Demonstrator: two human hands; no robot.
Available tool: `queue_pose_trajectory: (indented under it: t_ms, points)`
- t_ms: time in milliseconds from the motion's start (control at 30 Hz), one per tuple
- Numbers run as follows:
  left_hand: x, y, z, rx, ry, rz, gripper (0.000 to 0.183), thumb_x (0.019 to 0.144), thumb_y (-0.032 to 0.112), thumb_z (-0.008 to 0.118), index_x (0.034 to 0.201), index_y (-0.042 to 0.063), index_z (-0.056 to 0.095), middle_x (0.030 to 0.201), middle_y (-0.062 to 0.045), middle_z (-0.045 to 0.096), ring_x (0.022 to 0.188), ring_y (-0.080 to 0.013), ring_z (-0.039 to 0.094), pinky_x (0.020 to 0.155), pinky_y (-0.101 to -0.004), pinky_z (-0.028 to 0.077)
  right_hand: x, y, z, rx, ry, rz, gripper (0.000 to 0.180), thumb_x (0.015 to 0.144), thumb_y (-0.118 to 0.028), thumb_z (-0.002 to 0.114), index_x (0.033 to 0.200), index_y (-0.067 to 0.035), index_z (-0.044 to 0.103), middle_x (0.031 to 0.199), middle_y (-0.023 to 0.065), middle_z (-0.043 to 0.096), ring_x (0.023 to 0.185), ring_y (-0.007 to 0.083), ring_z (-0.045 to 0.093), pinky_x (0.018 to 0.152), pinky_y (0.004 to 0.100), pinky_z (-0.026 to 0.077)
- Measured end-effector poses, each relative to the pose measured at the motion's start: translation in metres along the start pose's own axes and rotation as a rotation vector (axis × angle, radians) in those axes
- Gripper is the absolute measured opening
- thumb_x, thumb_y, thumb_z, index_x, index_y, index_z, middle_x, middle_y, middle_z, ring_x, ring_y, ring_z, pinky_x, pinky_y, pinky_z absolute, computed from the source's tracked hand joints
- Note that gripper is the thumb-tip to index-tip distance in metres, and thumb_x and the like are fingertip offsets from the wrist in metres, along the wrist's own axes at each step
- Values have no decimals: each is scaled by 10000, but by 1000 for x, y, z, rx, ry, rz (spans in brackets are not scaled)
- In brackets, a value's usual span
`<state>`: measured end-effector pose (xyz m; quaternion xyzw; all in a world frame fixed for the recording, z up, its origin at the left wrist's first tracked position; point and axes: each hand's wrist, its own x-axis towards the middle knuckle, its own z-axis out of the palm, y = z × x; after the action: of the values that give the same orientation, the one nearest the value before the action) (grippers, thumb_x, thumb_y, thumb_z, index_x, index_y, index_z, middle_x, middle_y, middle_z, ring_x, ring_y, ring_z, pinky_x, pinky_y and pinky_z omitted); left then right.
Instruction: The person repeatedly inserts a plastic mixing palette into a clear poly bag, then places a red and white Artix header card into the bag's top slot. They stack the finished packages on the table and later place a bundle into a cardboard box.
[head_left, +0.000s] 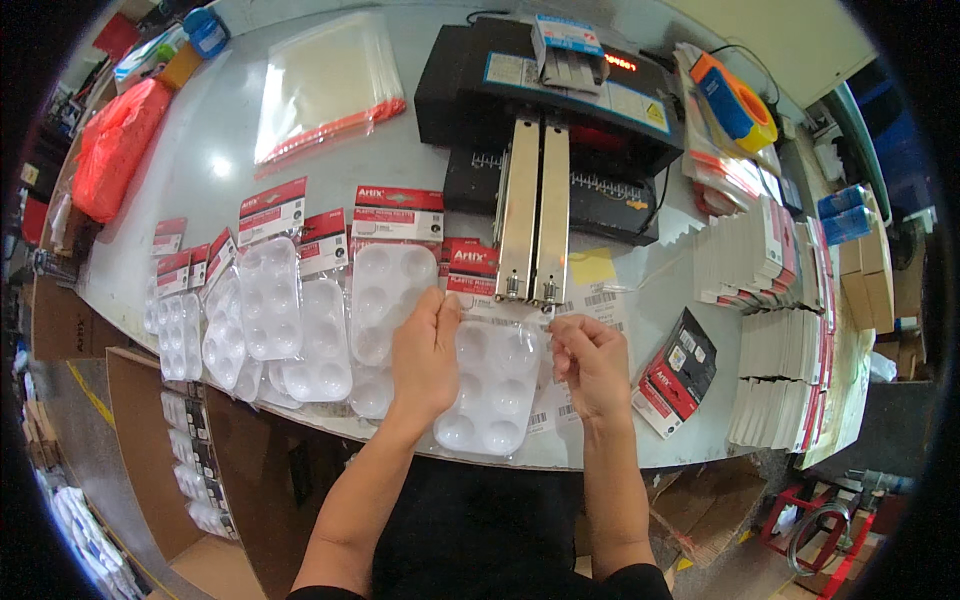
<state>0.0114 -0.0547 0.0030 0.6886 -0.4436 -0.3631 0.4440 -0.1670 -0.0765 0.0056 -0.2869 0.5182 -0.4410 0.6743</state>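
A white plastic mixing palette in a clear bag lies at the table's front edge, its red and white header card partly under the metal arms of a black machine. My left hand pinches the bag's upper left edge between thumb and fingers. On the other side my right hand has its fingertips closed on the bag's upper right corner, just below the arms' tips. More bagged palettes with header cards overlap in a row to the left.
Stacks of header cards stand at the right, near loose cards. Clear bags lie at the back, a red bundle at far left. An orange and blue tape dispenser sits back right. An open carton holds packs below left.
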Motion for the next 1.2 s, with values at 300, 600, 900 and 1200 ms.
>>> queue_pose_trajectory:
  t_ms: [300,600,900,1200]
  points:
    - [-2,-1,9,-3,44,31,286,980,223,443,799,7,489,691,-88,495,674,-179,465,635,-310,391,4,4,-1,21,32,-11,111,831,-78,643,823,31,664,680,57,604,509,78,516,460,220,411]
    - [-23,-10,-11,162,-101,-68,340,917,316,563,1055,12,498,921,-191,603,879,-343,604,770,-416,444,-6,6,-2,-69,-33,71,148,843,-112,637,847,34,665,681,48,602,547,86,529,519,229,444]
    - [-6,-9,-171,219,332,167,610,735,316,786,1140,-29,487,1094,-218,573,1046,-313,553,913,-396,435,-13,44,60,-700,-141,-255,440,890,-314,602,1145,42,570,1061,158,618,978,234,593,837,335,464]
    - [36,-48,-196,729,65,-16,942,585,607,779,1148,-100,513,1160,-292,530,1094,-397,528,923,-433,446,-15,54,79,-1034,136,-376,704,847,-512,591,1180,105,519,1051,251,614,944,358,613,869,392,456]
